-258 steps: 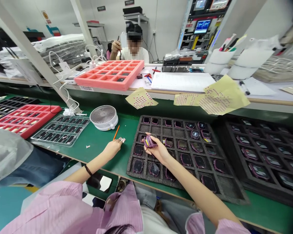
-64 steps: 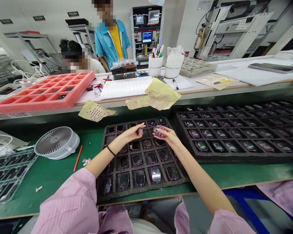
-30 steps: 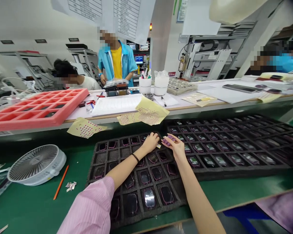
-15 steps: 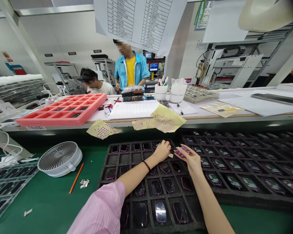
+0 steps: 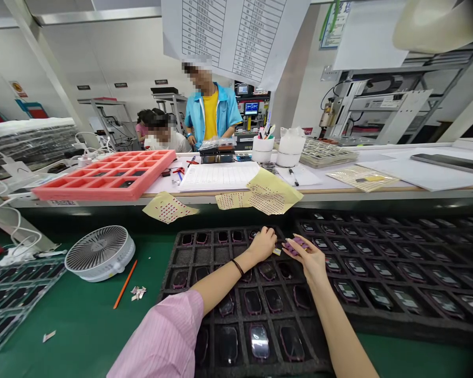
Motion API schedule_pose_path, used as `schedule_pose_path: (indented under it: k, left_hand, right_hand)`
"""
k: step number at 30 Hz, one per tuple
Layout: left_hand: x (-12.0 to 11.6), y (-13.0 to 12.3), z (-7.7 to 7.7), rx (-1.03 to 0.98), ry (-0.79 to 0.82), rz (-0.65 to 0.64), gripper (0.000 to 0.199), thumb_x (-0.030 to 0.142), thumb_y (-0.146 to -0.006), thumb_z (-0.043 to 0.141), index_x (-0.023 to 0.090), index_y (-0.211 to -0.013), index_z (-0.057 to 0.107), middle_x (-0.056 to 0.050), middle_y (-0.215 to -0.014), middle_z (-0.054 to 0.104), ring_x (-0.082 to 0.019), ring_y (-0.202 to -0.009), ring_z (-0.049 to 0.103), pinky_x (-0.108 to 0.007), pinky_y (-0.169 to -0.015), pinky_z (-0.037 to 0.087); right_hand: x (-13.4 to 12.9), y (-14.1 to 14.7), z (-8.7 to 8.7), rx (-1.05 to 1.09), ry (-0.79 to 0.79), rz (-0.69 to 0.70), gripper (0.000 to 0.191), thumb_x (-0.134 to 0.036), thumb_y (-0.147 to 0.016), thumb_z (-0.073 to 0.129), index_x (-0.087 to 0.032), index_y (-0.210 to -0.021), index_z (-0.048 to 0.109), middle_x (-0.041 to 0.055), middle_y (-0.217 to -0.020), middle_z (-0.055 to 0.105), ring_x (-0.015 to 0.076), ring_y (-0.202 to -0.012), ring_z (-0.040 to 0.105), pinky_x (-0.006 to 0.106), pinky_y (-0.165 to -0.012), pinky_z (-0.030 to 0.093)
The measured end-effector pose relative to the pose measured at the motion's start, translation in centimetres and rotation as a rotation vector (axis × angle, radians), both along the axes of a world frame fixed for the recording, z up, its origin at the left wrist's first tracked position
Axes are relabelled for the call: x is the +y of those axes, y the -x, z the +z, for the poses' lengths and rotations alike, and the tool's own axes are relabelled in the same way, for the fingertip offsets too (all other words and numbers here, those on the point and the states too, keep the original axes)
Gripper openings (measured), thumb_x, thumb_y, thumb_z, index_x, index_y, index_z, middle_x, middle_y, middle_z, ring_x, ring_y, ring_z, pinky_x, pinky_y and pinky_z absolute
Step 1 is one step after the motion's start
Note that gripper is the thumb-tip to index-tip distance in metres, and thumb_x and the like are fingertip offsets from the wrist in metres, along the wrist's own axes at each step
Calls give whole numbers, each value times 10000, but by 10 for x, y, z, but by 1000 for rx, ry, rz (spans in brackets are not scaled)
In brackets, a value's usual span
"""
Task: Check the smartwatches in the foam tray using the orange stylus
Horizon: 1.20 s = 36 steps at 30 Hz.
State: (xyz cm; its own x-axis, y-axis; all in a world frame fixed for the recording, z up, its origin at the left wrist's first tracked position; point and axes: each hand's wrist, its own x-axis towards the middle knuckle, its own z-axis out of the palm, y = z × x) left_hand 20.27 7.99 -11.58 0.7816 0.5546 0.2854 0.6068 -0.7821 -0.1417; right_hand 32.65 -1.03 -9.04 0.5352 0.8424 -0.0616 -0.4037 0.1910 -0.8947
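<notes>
Purple watch strap (image 5: 295,244) is pinched by the right hand (image 5: 305,261) over the far right corner of a black foam tray (image 5: 168,275). Left hand (image 5: 263,244) curls down just beside it; its grip is hidden. A small pale tag (image 5: 276,252) lies between them.

From here I see a pink sleeve (image 5: 161,336) with thin stripes. A thin black band (image 5: 237,267) goes around the wrist by the left hand (image 5: 263,244).
</notes>
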Motion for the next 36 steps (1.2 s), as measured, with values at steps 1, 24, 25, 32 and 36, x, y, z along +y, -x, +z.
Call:
schedule_pose_path:
  k: [1, 24, 25, 32, 36]
  left_hand:
    - [0, 0, 0, 1, 0, 2, 171, 214, -929, 454, 99, -997, 563, -128, -1086, 535, -256, -1015, 476, -320, -734, 492]
    - [0, -1, 1, -7, 24, 6, 180, 203, -933, 444, 101, -1008, 572, -133, -1053, 541, -251, -1024, 471, -323, -741, 484]
    - [0, 0, 1, -10, 26, 6, 178, 201, -932, 444, 102, -1008, 571, -133, -1054, 541, -251, -1026, 470, -323, -742, 484]
    - [0, 0, 1, -15, 34, 8, 178, 211, -933, 447, 103, -1006, 568, -130, -1045, 536, -251, -1021, 465, -326, -744, 478]
    - [0, -1, 1, -15, 36, 12, 165, 205, -932, 450, 111, -1000, 567, -129, -1041, 535, -245, -1013, 462, -326, -746, 479]
  right_hand:
    - [0, 0, 0, -2, 0, 1, 502, -276, -407, 926, -160, -856, 733, 6, -695, 715, 185, -658, 698, 338, -633, 632]
    - [2, 0, -5, -8, 0, -7, 505, -280, -407, 928, -154, -854, 730, 10, -695, 714, 171, -640, 693, 317, -617, 634]
    - [2, 0, -5, -9, -1, -8, 505, -282, -408, 928, -153, -854, 729, 9, -690, 713, 170, -636, 693, 317, -615, 634]
    - [3, -1, -7, -22, -7, -1, 515, -277, -417, 924, -155, -877, 727, 6, -682, 711, 165, -637, 691, 318, -618, 634]
    - [2, 0, -5, -21, -1, -15, 507, -279, -403, 925, -157, -855, 729, 3, -679, 706, 175, -637, 689, 350, -627, 636]
